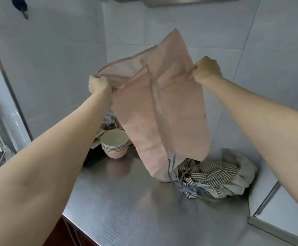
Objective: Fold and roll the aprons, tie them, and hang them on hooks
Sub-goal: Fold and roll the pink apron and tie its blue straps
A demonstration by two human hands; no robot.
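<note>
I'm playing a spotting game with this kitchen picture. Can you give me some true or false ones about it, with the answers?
1. Both hands hold the pink apron up in the air. True: the left hand and right hand each grip an upper edge.
2. The striped apron hangs on a hook. False: it lies crumpled on the metal counter.
3. A stack of bowls stands left of the pink apron. True.
4. The pink apron is rolled and tied. False: it hangs loose and only partly folded.
5. The bowls sit on top of the striped apron. False: they stand apart from it, on the counter.
</note>
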